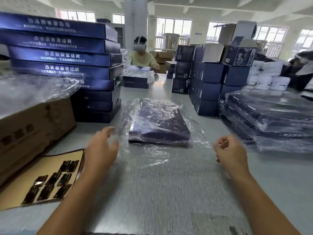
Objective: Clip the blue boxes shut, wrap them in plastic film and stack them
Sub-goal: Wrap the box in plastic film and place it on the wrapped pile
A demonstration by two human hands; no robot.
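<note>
While the blue box [159, 122] lies flat mid-counter [152, 192], loosely covered in plastic film [152, 155], both hands hover on its near side. Left hand [101, 148]: fingers [108, 130] spread, at the film's left edge; contact is blurred. Right hand [231, 151]: fingers curled toward the palm, just right of the film; whether they pinch it cannot be told. Left of the box stands a stack of unwrapped blue boxes [64, 65]; right of it, a film-wrapped stack [271, 119].
</note>
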